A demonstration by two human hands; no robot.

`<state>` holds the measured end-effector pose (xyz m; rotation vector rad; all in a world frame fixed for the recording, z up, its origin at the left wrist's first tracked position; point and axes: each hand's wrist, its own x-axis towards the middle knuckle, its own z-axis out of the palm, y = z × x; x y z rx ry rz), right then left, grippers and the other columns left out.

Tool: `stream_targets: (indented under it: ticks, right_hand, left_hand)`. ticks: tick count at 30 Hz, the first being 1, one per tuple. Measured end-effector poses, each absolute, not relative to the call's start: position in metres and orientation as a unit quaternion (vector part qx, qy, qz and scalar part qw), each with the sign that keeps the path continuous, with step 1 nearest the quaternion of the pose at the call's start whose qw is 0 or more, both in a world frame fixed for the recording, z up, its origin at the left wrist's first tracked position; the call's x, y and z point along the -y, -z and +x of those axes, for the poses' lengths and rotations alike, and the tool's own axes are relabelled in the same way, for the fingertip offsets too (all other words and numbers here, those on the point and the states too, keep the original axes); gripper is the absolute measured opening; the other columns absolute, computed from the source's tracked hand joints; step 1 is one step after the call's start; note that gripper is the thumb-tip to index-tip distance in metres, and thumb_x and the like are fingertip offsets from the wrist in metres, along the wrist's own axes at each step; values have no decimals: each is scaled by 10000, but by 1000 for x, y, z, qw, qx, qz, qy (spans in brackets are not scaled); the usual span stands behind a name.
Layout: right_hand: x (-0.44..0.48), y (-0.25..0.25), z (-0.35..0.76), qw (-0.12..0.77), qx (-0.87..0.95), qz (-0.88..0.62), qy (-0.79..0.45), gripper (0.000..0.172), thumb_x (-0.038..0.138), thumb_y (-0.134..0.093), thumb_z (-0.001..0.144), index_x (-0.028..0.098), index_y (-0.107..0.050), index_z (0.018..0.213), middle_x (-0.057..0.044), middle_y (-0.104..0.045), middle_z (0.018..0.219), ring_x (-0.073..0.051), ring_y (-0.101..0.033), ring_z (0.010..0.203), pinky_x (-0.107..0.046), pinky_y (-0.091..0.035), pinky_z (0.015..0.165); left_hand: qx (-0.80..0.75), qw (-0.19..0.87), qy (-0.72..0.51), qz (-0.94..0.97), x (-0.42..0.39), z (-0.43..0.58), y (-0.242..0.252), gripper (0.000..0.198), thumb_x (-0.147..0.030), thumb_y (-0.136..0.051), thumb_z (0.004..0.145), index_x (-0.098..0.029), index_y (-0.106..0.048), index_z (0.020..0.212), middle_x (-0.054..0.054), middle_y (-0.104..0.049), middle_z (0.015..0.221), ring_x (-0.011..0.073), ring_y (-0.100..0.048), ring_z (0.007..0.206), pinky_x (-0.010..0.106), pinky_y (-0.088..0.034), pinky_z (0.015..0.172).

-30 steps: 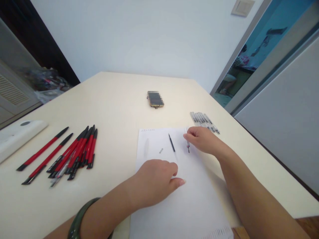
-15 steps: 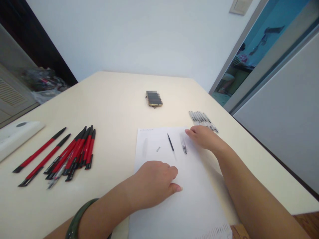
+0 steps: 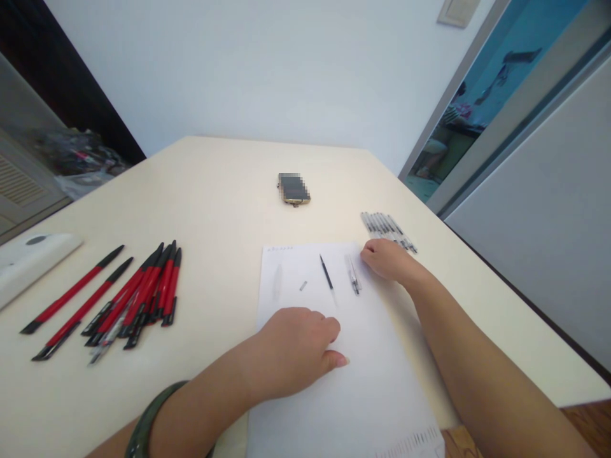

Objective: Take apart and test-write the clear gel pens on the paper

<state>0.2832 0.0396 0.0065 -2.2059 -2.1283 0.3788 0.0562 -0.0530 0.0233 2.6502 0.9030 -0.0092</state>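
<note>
My left hand (image 3: 300,350) rests on a white sheet of paper (image 3: 363,394), fingers curled, with the thumb apart from the index finger and nothing between them. Curled closed, my right hand (image 3: 387,259) lies at the sheet's upper right edge; nothing shows in it. Just left of it are clear pen parts with a black clip (image 3: 354,278). Further left on the paper lie a black pen refill (image 3: 326,272), a small metal spring (image 3: 303,285) and a faint translucent piece (image 3: 278,280). Behind my right hand sits a row of several clear pen pieces (image 3: 384,228).
Several red and black pens (image 3: 143,289) lie on the left of the cream table (image 3: 229,197), a clear one among them. A white device (image 3: 33,264) is at the far left, a pixelated dark object (image 3: 294,189) at the back. Through the doorway, a person (image 3: 436,146) is partly visible.
My right hand has drawn slightly right, away from the clear pen parts, and its thumb has tucked in. The left hand stays in place on the paper.
</note>
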Motion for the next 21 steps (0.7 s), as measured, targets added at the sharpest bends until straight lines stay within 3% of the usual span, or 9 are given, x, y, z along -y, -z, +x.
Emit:
stream_targets:
  ticks: [8, 21]
  right_hand:
    - [-41, -4, 284, 31, 688, -714, -124, 253, 245, -381, 741, 135, -606, 702, -102, -635, 799, -161, -545, 705, -221, -333, 589]
    - [-40, -5, 284, 43, 689, -712, -130, 246, 249, -391, 738, 143, -609, 704, -92, -633, 783, -160, -542, 689, -222, -330, 576]
  left_hand:
    - [-313, 200, 0, 929, 48, 51, -22, 293, -418, -546, 709, -216, -500, 917, 18, -585, 857, 194, -525, 792, 303, -381, 677]
    - [-317, 191, 7, 929, 51, 51, -21, 297, -417, -551, 708, -210, -489, 910, 25, -567, 849, 200, -515, 794, 307, -374, 675]
